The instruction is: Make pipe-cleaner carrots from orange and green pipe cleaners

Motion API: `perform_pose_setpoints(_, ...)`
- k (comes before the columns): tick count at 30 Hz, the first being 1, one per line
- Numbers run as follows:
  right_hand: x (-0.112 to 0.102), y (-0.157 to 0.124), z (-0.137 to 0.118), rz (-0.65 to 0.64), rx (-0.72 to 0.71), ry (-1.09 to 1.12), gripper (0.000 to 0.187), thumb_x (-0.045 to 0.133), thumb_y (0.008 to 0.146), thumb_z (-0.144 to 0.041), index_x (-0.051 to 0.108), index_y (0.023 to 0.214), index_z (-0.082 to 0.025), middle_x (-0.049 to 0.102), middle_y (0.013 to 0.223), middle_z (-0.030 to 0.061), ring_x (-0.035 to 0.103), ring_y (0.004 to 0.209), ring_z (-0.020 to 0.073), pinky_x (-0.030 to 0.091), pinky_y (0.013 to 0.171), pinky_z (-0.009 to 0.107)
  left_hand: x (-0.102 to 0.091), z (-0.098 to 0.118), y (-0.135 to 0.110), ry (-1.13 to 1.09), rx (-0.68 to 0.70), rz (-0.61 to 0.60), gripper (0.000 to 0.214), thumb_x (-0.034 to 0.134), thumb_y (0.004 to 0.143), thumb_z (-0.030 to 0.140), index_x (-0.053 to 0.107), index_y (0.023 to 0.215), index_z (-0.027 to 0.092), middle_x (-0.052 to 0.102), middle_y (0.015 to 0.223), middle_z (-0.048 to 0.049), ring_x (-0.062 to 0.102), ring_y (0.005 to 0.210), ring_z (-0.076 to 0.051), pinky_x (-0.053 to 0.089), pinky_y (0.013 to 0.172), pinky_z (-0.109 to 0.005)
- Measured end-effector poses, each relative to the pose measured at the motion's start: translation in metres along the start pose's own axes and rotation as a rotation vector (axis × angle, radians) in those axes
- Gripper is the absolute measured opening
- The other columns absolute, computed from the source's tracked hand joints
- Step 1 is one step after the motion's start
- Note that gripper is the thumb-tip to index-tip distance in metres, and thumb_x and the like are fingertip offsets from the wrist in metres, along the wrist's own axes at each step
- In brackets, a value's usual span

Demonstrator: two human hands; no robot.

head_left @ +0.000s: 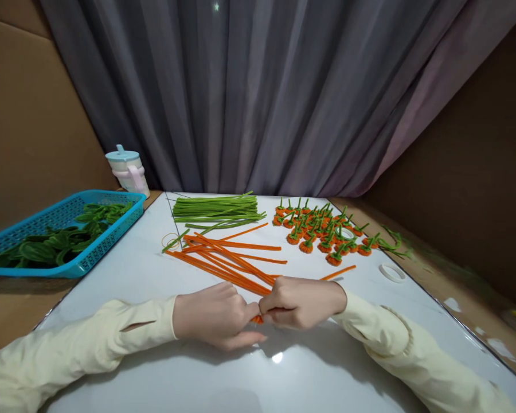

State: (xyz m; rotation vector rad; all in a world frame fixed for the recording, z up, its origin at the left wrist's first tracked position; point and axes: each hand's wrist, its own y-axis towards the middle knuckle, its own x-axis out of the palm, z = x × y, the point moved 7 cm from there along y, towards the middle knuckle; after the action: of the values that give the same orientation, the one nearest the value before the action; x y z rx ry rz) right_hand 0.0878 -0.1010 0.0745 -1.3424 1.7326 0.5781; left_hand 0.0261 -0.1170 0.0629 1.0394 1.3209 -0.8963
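Observation:
My left hand (219,315) and my right hand (298,302) meet over the near middle of the white table. Between their fingertips shows a small bit of orange pipe cleaner (258,319), mostly hidden by the fingers. Both hands pinch at it. Just beyond them lies a loose spread of orange pipe cleaners (236,261), its near ends reaching close to my knuckles. Farther back is a pile of straight green pipe cleaners (215,209). Over to the right stand several small orange pumpkin-like pieces (307,246) with green stems.
On the left, a blue basket (81,267) holds dark green fuzzy leaf pieces (51,246). A lidded cup (129,172) stands behind it. A white ring of tape (392,273) lies near the table's right edge. Grey curtains (241,97) hang at the back.

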Motion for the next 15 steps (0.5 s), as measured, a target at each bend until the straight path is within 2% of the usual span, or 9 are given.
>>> perform_pose_setpoints(5,0.0,0.001,0.0,0.04,-0.064,0.007,0.018,0.044,0.081,-0.008,0.058,0.07,-0.013,0.046,0.053,-0.001,0.03,0.046,0.009,0.025,0.045,0.019,0.0,-0.002,0.0,-0.086,0.009,0.067,0.025,0.046,0.087,0.038,0.056,0.087,0.015,0.054,0.046,0.0013,0.048,0.038,-0.015,0.024,0.037,-0.027)
perform_pose_setpoints(9,0.001,0.003,0.005,0.052,-0.119,0.103,0.018,0.042,0.082,-0.011,0.055,0.069,-0.013,0.046,0.054,-0.0012,0.033,0.046,0.0082,0.027,0.046,0.018,0.0,-0.004,-0.001,-0.163,0.011,0.13,0.024,0.041,0.089,0.032,0.057,0.084,0.014,0.053,0.046,0.0013,0.045,0.037,-0.013,0.024,0.037,-0.026)
perform_pose_setpoints(15,0.001,0.005,0.017,0.052,-0.135,0.272,0.023,0.044,0.085,-0.02,0.057,0.068,-0.011,0.041,0.051,-0.003,0.032,0.044,0.0065,0.028,0.044,0.016,0.005,-0.006,0.0,-0.265,-0.002,0.119,0.025,0.039,0.092,0.03,0.055,0.083,0.014,0.055,0.051,0.0009,0.048,0.04,-0.013,0.027,0.038,-0.023)
